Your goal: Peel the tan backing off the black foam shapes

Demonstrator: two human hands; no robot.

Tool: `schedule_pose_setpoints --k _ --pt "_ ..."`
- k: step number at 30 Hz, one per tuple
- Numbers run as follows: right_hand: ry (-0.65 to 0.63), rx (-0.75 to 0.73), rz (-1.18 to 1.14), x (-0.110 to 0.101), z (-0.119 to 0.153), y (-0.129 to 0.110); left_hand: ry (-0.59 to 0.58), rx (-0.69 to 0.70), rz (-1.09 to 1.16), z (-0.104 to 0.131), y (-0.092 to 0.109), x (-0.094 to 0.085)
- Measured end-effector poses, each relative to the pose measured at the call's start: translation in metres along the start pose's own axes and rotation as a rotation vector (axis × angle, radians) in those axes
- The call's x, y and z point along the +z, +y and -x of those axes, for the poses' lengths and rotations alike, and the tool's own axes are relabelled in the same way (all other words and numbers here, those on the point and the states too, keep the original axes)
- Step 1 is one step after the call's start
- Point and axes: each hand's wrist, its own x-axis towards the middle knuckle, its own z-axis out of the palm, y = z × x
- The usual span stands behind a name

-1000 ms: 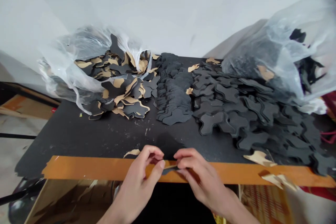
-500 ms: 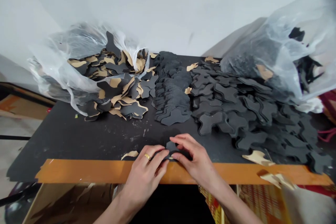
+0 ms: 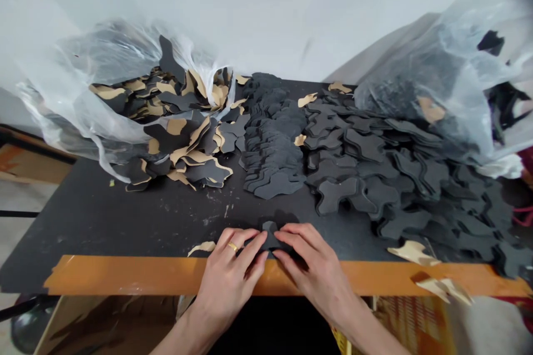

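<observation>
Near the table's front edge, my left hand (image 3: 235, 263) and my right hand (image 3: 310, 260) are both closed on a small dark grey foam piece (image 3: 270, 236), one at each side. Fingertips and thumbs cover much of the piece, so its full outline is hidden. A gold ring circles one finger of the left hand. Straight beyond the hands runs a long overlapping row of dark foam pieces (image 3: 275, 180). To its right spreads a wide heap of thicker stacked, wavy-edged foam pieces (image 3: 337, 194).
Left stands an open clear plastic bag (image 3: 95, 122) spilling black pieces with tan backing (image 3: 200, 163). Another plastic bag (image 3: 462, 89) leans at the back right. Tan paper scraps (image 3: 412, 252) lie on the black table (image 3: 137, 222), whose front edge carries orange tape (image 3: 145, 274).
My right fingers have shifted down and inward, gripping the piece's right side more closely. The left hand stays nearly in place. The camera view has moved slightly.
</observation>
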Motion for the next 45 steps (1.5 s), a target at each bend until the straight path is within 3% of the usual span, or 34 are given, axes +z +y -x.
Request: schedule_pose_setpoints --k 12,45 --pt "0.045 -0.071 0.047 0.0083 0.0029 0.0059 -0.026 0.015 -0.034 -0.0016 -0.0011 0.0020" --pt "0.034 -0.039 0.019 0.0071 0.0013 0.0065 -0.085 0.035 -0.117 -0.0048 0.0013 0.0005"
